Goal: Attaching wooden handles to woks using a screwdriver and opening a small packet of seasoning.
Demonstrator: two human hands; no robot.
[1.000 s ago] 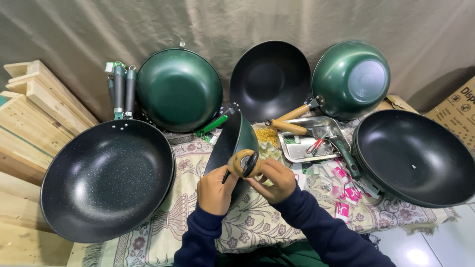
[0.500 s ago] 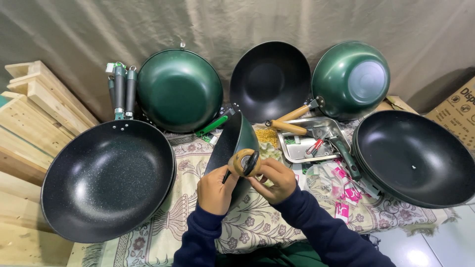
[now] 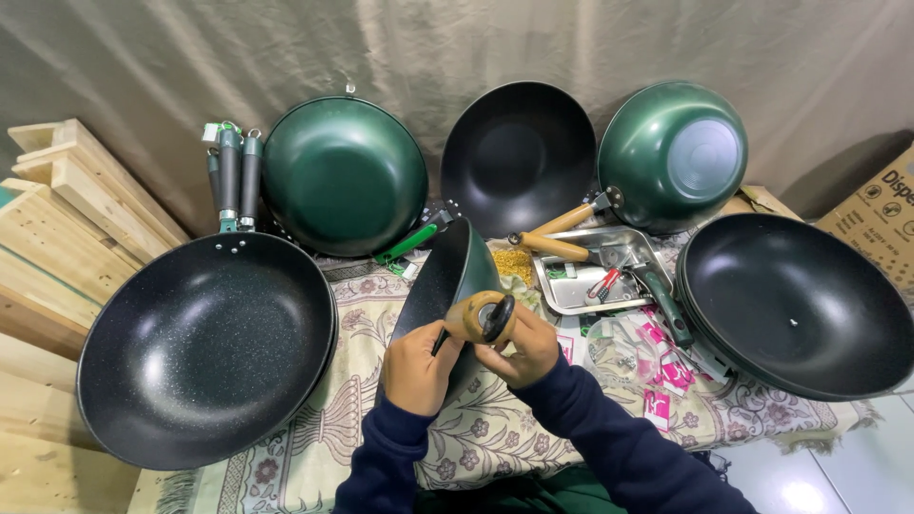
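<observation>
- The left hand (image 3: 419, 366) is closed around a thin dark tool (image 3: 440, 341), probably a screwdriver, its tip aimed at a wooden handle.
- The right hand (image 3: 522, 350) pinches the wooden handle (image 3: 476, 316) between fingers and thumb; the handle's black end ring faces the camera.
- That handle sits against a green wok with a dark speckled inside (image 3: 446, 281), which stands tilted on its edge just beyond both hands, at the middle of the scene.
- Right of the hands lies a steel tray (image 3: 598, 271) holding small parts and a red-handled tool, with two more wooden handles (image 3: 557, 233) touching its far left corner.
- Pink packets (image 3: 665, 366) lie near the tray on its near right side.
- A large black wok (image 3: 205, 347) lies at the left; another black wok (image 3: 798, 303) rests at the right.
- At the far side, three woks lean against the backdrop: a green one (image 3: 343, 176), a black one (image 3: 519, 157) and a green one turned bottom out (image 3: 674, 154).
- Everything rests on a floral patterned cloth (image 3: 495, 428).
- A wrinkled grey-brown curtain (image 3: 476, 48) hangs behind; wooden slats (image 3: 57, 209) stand at the left, a cardboard box (image 3: 876, 214) at the far right.
</observation>
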